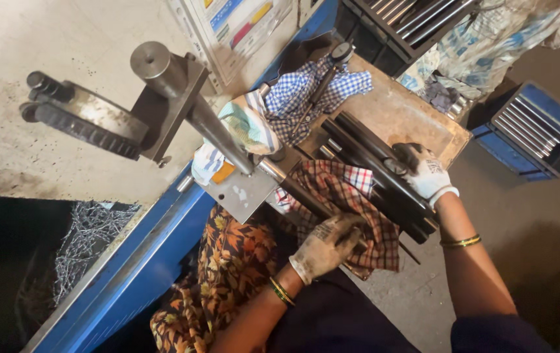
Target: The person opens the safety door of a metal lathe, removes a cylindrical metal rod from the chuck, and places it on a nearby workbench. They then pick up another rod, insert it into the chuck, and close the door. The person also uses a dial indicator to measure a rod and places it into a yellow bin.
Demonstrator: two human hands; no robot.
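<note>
Checked red cloth point(352, 209) is lying over a dark rod, with the gloved left hand point(326, 245) gripping it. Beyond, the gloved right hand point(424, 171) is closing around black steel rods point(371, 163) on the bench. Farther off, a rectangular sign point(241, 23) is showing blue, yellow and red patches.

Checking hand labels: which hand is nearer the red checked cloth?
Left. The left hand grips the red checked cloth; the right hand rests on the dark rods beside it.
</note>
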